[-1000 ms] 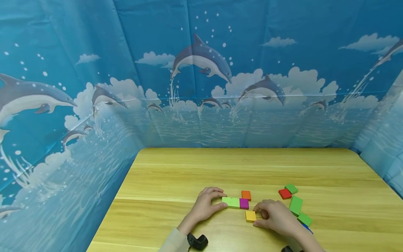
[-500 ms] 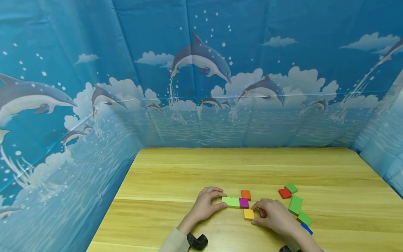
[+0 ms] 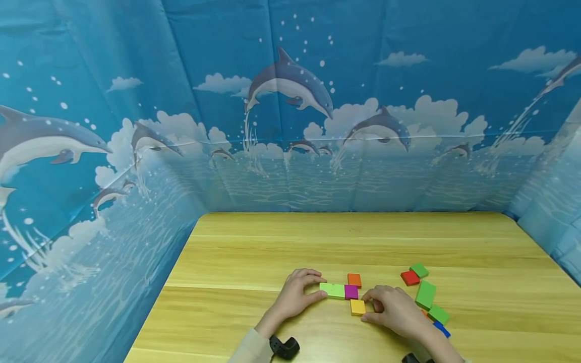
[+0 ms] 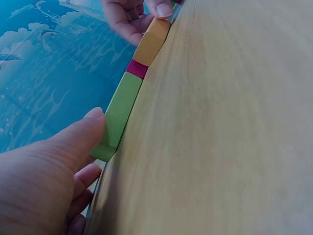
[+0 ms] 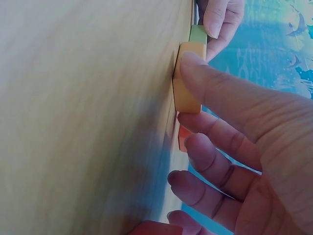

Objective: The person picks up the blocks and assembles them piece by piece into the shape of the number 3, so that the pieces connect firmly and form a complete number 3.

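Observation:
My left hand (image 3: 297, 296) holds the left end of a long light green block (image 3: 333, 291) between thumb and fingers. A small purple block (image 3: 351, 292) touches that block's right end. With thumb and index finger my right hand (image 3: 392, 310) pinches a yellow block (image 3: 357, 307), which lies against the near side of the purple one. In the right wrist view my thumb presses the side of the yellow block (image 5: 188, 95). An orange block (image 3: 354, 280) sits at the far side of the purple block. The left wrist view shows the light green block (image 4: 120, 105) beside my thumb.
Right of my right hand lie a red block (image 3: 410, 278), several green blocks (image 3: 425, 295) and a blue block (image 3: 442, 329). A bit of orange shows beside them, partly hidden by the hand. A dolphin-print curtain (image 3: 290, 186) surrounds the wooden table (image 3: 254, 247).
My right hand has moved slightly left and away from me, bringing the yellow block from a small gap up against the purple block. The left hand has stayed in place.

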### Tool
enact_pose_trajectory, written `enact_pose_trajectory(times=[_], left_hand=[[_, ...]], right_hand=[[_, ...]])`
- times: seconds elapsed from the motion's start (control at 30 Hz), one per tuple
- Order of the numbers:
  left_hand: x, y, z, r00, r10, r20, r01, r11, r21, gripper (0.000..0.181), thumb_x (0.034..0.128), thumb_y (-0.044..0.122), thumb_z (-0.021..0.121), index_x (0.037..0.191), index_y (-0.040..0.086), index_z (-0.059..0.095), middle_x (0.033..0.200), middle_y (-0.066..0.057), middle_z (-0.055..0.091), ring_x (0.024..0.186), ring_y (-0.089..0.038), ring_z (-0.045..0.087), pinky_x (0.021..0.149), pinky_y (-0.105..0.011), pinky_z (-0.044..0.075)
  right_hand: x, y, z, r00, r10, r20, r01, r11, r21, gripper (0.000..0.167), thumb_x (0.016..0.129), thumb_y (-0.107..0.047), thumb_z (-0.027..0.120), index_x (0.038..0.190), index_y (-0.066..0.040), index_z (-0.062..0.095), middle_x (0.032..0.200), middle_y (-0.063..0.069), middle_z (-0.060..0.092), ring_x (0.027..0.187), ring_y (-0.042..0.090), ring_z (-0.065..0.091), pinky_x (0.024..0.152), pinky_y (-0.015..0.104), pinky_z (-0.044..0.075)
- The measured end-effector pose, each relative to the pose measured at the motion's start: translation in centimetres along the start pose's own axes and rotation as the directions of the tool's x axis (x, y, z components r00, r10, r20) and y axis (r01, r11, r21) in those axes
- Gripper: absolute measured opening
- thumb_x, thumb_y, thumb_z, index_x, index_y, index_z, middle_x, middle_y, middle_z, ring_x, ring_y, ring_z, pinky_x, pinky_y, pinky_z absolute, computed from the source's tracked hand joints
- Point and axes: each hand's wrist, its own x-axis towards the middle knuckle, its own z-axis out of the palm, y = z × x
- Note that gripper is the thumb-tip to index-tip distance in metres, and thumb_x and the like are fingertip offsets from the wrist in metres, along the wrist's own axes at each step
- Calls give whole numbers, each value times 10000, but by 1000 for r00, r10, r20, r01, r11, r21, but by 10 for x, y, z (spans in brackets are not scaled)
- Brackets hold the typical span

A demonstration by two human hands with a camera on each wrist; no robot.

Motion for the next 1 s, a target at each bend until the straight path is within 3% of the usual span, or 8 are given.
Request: enact_pose_trajectory(times=[1.0], left_hand=[[0,1,1,1000,-5,-9,5,1000,18,379,882,485,610,1156,232,676,1231,70,567,1183,-139,454,982,-437,331]], right_hand=[[2,0,0,1000,23,4,-23,1000,-6,327,762,-424,766,967,-180,695,627,-153,401,526,-6,338,502,208,288]])
